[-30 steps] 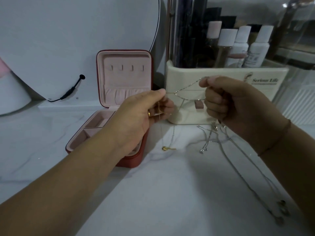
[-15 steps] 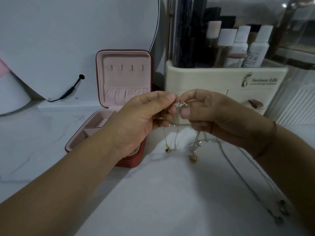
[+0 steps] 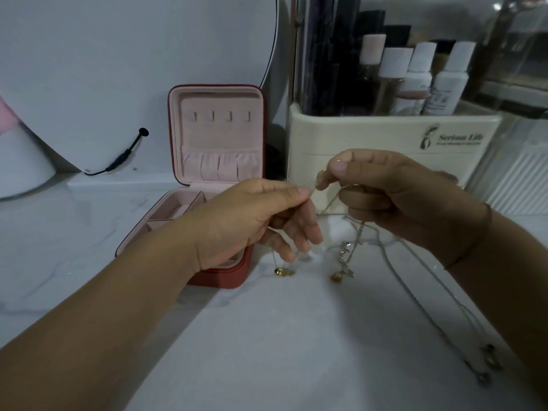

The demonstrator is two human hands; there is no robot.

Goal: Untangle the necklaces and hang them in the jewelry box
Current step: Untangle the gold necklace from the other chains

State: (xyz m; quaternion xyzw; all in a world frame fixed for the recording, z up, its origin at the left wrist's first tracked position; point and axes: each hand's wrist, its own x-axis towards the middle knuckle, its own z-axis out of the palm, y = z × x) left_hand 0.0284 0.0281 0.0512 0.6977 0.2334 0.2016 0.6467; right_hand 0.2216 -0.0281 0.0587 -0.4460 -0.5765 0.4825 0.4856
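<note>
**A:** How are the hands held?

**B:** Both are raised over the white marble-patterned counter (image 3: 267, 336), close together. The left hand (image 3: 252, 221) pinches a fine strand between thumb and forefinger, its other fingers fanned downward. The right hand (image 3: 394, 197) pinches just beside it, thumb on top and fingers curled.

**A:** And the thin, tangled metal chain necklaces (image 3: 350, 247)?

**B:** They dangle from both pinches (the links are too fine to trace). A small gold pendant (image 3: 283, 272) and a coppery bead (image 3: 336, 276) hang low by the counter. Another silvery chain (image 3: 430, 292) lies along the right.

**A:** Containers?

**B:** The red square jewelry box (image 3: 216, 137), lined in soft pink, stands open behind the left hand, with four hooks (image 3: 221, 116) in its upright lid. The cream plastic organiser (image 3: 370, 137) holds white-capped bottles (image 3: 444, 84).
</note>
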